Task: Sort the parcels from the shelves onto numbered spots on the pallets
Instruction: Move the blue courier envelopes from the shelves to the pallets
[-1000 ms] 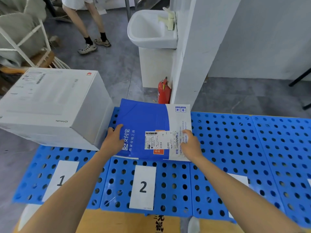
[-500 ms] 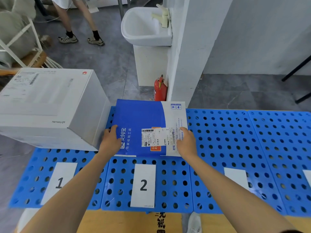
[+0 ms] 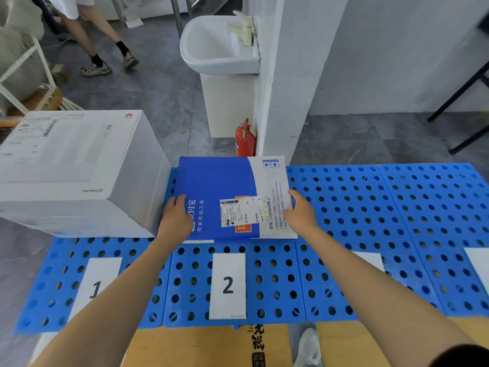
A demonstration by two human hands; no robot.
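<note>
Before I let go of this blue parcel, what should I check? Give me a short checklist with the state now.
1. The blue parcel lies behind label 2: ok.
2. Label 2 uncovered and readable: ok.
3. Parcel fully flat on the pallet: cannot tell.
4. Gap to the white box: cannot tell, the left hand hides it.
5. Hands free of the parcel: not ok, left and right hand hold its side edges.

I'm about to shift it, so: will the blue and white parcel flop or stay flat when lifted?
Probably fairly stiff: the blue and white parcel lies flat with straight edges on the holed pallet. Likely light for its size, since it looks thin. Its smooth face may slip, so gripping opposite edges with left hand and right hand seems wise.
</note>
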